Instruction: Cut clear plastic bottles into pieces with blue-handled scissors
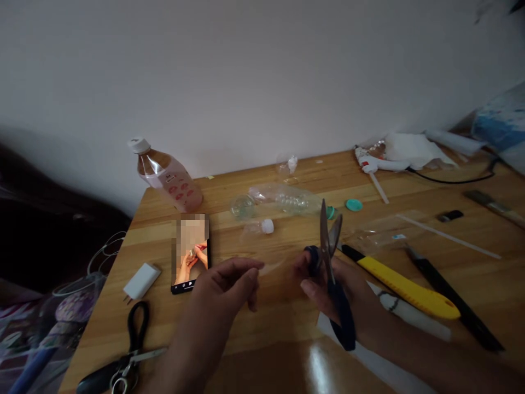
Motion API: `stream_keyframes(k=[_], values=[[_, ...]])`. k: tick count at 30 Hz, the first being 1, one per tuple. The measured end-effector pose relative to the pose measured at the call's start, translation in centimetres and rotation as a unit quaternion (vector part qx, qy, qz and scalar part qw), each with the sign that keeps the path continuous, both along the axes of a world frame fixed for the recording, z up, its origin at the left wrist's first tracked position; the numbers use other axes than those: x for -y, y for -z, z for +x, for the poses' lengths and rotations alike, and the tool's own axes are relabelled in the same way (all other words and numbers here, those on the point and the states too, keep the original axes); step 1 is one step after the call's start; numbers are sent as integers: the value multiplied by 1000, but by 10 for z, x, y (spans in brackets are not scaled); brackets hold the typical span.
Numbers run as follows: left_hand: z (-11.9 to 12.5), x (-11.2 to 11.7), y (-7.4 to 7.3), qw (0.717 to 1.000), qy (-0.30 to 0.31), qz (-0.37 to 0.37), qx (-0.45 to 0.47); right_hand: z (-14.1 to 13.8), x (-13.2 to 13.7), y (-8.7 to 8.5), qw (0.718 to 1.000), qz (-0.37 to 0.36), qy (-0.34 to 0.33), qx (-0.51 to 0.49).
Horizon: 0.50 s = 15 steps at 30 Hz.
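My right hand (348, 295) is closed round the dark blue handles of a pair of scissors (327, 257). Their blades point up and stand slightly apart. My left hand (229, 290) pinches the end of a thin, clear plastic strip (273, 268), which stretches toward my right fingers. Whether those fingers also touch it, I cannot tell. Beyond the hands lie a clear plastic bottle (287, 198) on its side and a cut bottle top with a white cap (267, 226). A phone (191, 254) with a picture of hands on its screen lies left of my left hand.
A pink-labelled bottle (170, 178) stands at back left. A white charger (141, 280) and a key ring (123, 366) lie at left. To the right are a yellow utility knife (410, 287), a black knife (455, 301), a green cap (354, 205) and a glue gun (381, 164).
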State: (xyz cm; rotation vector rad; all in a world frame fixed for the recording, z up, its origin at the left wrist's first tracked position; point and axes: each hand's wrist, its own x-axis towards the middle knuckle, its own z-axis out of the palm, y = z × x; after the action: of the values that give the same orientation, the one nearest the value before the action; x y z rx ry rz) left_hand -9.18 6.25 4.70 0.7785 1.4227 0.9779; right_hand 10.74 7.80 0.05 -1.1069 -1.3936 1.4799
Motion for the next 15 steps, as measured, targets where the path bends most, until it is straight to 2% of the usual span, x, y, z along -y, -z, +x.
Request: stream_keyframes(k=[5, 9, 12, 15], values=[[5, 4, -6, 997, 25, -2, -70, -1, 1, -1, 999, 18, 31, -5], [6, 10, -3, 993, 72, -18, -88, 0, 1, -8, 998, 40, 41, 2], [7, 15, 2, 994, 90, -31, -55, -1, 2, -15, 999, 21, 44, -1], [10, 15, 5, 995, 81, -45, 29, -2, 3, -17, 999, -7, 45, -8]])
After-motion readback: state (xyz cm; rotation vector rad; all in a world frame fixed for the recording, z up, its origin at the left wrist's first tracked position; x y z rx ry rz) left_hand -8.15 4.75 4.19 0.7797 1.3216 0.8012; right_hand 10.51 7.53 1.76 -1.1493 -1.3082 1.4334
